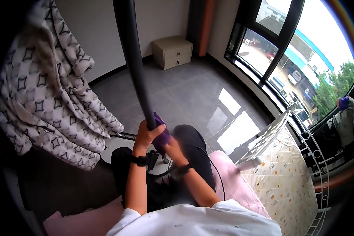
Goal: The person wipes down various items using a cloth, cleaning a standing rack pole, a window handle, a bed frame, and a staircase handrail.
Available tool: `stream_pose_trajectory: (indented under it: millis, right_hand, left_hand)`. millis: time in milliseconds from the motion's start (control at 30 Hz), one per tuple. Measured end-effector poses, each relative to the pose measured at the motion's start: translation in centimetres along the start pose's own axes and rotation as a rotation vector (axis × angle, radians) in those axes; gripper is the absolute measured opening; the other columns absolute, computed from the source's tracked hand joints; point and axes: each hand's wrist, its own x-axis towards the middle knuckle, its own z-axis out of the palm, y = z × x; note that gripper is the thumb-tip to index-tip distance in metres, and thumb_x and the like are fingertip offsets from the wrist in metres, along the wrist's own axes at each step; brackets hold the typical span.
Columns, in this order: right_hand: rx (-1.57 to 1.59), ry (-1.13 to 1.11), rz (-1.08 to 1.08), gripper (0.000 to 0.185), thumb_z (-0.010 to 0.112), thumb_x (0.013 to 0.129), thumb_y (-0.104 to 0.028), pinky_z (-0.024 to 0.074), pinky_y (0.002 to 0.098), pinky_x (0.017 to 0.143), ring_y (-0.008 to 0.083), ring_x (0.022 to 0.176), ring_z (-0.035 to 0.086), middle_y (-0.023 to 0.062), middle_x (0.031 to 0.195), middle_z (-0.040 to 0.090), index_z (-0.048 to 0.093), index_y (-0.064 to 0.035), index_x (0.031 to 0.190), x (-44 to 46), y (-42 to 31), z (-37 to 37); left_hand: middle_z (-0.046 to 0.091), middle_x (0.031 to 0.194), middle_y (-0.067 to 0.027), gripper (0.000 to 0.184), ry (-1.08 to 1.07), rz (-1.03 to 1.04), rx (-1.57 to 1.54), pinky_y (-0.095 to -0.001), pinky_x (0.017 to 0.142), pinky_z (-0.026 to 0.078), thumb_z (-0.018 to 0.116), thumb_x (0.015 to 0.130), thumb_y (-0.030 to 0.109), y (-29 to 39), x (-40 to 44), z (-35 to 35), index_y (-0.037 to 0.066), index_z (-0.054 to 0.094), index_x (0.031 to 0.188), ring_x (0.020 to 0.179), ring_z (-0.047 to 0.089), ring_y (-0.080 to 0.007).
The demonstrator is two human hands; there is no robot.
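Far left, a patterned fleece [39, 98] fills that flank, its lower folds hanging toward the knees, so there's little room on that side. Pink bedding [86, 216] runs along the bottom edge, beneath the lap. Now the middle: a dark pole [131, 59] rises from between the hands and leaves through the top edge, leaning left as it climbs. The left hand [146, 135] is curled round its lower end, thumb laid across. Tucked against that same end is a purple cloth [161, 137], and the right hand [174, 151] is at it, just beside the left; its fingers are largely hidden, so I can't tell how tightly it's closed. Beyond, the grey floor [177, 90] opens wide and glossy, room to spare ahead, as far as the nightstand [172, 53] by the back wall. Over right, space tightens: a white bed frame [269, 135] stands beside a patterned mattress [283, 177], with the window [277, 43] behind.

Now the count, left to right: one fleece, one pole, two hands, two black wristbands [142, 160], one purple cloth, one nightstand showing two drawers with a knob apiece, one thin black cable [218, 173] trailing past the right thigh, one mattress.
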Motion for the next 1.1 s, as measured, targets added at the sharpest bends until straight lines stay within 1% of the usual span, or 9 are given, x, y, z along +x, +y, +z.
stream_pose_trajectory:
  millis: [200, 400, 467, 600, 633, 733, 900, 967, 1100]
  right_hand:
    - [-0.184, -0.057, 0.145, 0.03, 0.057, 0.092, -0.019, 0.0444, 0.0356, 0.089, 0.0259, 0.099, 0.058, 0.0153, 0.104, 0.061, 0.057, 0.0002, 0.115, -0.9, -1.2, -1.7]
    - [-0.158, -0.011, 0.228, 0.027, 0.057, 0.093, -0.019, 0.0462, 0.0323, 0.083, 0.0217, 0.09, 0.057, 0.0129, 0.098, 0.06, 0.057, 0.0004, 0.112, -1.2, -0.9, -1.2]
    - [-0.105, 0.033, 0.028, 0.026, 0.056, 0.092, -0.015, 0.0471, 0.0297, 0.077, 0.0202, 0.087, 0.057, 0.0119, 0.097, 0.058, 0.057, -0.0005, 0.113, -1.0, -1.4, -0.6]
    - [-0.271, 0.045, -0.265, 0.027, 0.057, 0.088, -0.008, 0.0488, 0.0295, 0.073, 0.0207, 0.091, 0.057, 0.0123, 0.104, 0.057, 0.056, -0.002, 0.114, -0.6, -7.2, 0.2]
    - [-0.274, 0.057, -0.256, 0.027, 0.057, 0.088, -0.008, 0.0488, 0.0295, 0.073, 0.0207, 0.091, 0.057, 0.0123, 0.104, 0.057, 0.056, -0.002, 0.114, -0.6, -6.9, 0.3]
    - [-0.16, 0.038, -0.197, 0.027, 0.056, 0.089, -0.008, 0.0498, 0.0287, 0.072, 0.0198, 0.093, 0.059, 0.0119, 0.105, 0.058, 0.055, -0.0024, 0.116, -0.3, -6.2, 0.7]
    - [-0.06, 0.014, -0.009, 0.03, 0.055, 0.092, -0.011, 0.0511, 0.0276, 0.072, 0.0161, 0.086, 0.063, 0.0104, 0.105, 0.06, 0.052, -0.0017, 0.12, -0.9, -4.9, 1.2]
    - [-0.041, 0.021, 0.021, 0.03, 0.055, 0.092, -0.012, 0.0511, 0.0278, 0.072, 0.0157, 0.085, 0.063, 0.0104, 0.105, 0.06, 0.052, -0.0015, 0.121, -1.2, -4.6, 1.1]
    - [-0.049, 0.017, 0.066, 0.033, 0.056, 0.091, -0.012, 0.0507, 0.0282, 0.073, 0.0164, 0.086, 0.062, 0.0106, 0.105, 0.06, 0.052, -0.0016, 0.122, -1.0, -5.0, 1.2]
  left_hand:
    - [0.061, 0.098, -0.0048, 0.041, 0.005, 0.047, -0.118, -0.0273, 0.084, 0.047, 0.073, 0.081, 0.023, -2.7, -1.9, -0.2, 0.001, 0.055, 0.11, 0.091, 0.059, -0.0141]
    - [0.063, 0.093, -0.0037, 0.057, -0.02, -0.007, -0.183, -0.0259, 0.08, 0.048, 0.075, 0.078, 0.045, 0.8, -0.4, 0.3, 0.001, 0.058, 0.109, 0.085, 0.06, -0.0133]
    - [0.062, 0.094, -0.0033, 0.063, -0.105, 0.046, -0.025, -0.0246, 0.078, 0.048, 0.079, 0.072, 0.049, 1.0, 1.3, -1.0, 0.0, 0.06, 0.108, 0.087, 0.06, -0.0119]
    - [0.061, 0.094, -0.004, 0.075, -0.196, 0.121, -0.149, -0.0233, 0.077, 0.049, 0.083, 0.065, 0.052, 4.4, 2.9, -0.5, -0.003, 0.059, 0.11, 0.085, 0.06, -0.0113]
    - [0.06, 0.083, -0.0028, 0.079, -0.25, 0.077, -0.191, -0.0214, 0.067, 0.047, 0.084, 0.063, 0.052, 5.4, 3.1, -0.2, -0.004, 0.057, 0.111, 0.075, 0.058, -0.0099]
    - [0.056, 0.072, -0.0004, 0.077, -0.376, -0.023, -0.184, -0.0202, 0.058, 0.042, 0.085, 0.062, 0.05, 4.8, 3.4, -1.2, -0.004, 0.057, 0.11, 0.065, 0.054, -0.008]
    - [0.053, 0.068, 0.0001, 0.049, -0.458, 0.04, -0.198, -0.0207, 0.055, 0.039, 0.082, 0.067, 0.021, 4.1, 3.3, -1.3, -0.001, 0.055, 0.101, 0.061, 0.05, -0.007]
    - [0.053, 0.07, -0.0013, 0.029, -0.299, 0.051, -0.073, -0.0216, 0.055, 0.039, 0.069, 0.072, 0.007, 4.3, 2.7, -0.8, 0.002, 0.052, 0.095, 0.061, 0.049, -0.0071]
    - [0.05, 0.068, -0.0036, 0.022, -0.298, 0.099, -0.18, -0.0235, 0.057, 0.042, 0.057, 0.072, 0.007, 4.6, 2.4, -0.4, 0.003, 0.048, 0.092, 0.061, 0.049, -0.0096]
